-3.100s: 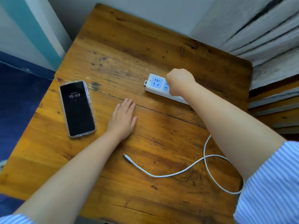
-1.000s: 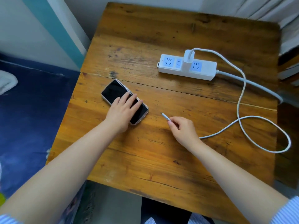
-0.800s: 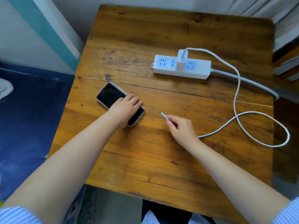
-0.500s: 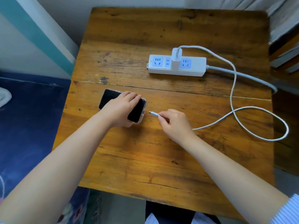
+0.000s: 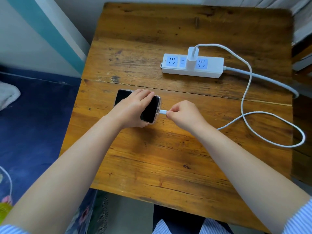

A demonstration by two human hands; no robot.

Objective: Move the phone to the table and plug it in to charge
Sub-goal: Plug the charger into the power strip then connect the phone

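Observation:
A black phone (image 5: 149,110) in a clear case lies screen up near the middle of the wooden table (image 5: 177,159). My left hand (image 5: 132,109) grips it across its width and covers its centre. My right hand (image 5: 183,114) pinches the white connector (image 5: 163,112) of the charging cable (image 5: 244,92), whose tip sits at the port on the phone's right end. The cable loops to the right and runs up to a white charger (image 5: 192,57) plugged into the power strip (image 5: 192,65). The phone's screen is dark.
The power strip lies at the table's far right, its thick grey cord (image 5: 270,80) running off the right edge. A blue floor covering (image 5: 32,119) lies left of the table. A wall with a teal stripe (image 5: 45,29) stands behind at left.
My left hand turned the phone so its port end faces right and closed around it. My right hand carried the connector left until its tip met the phone's port.

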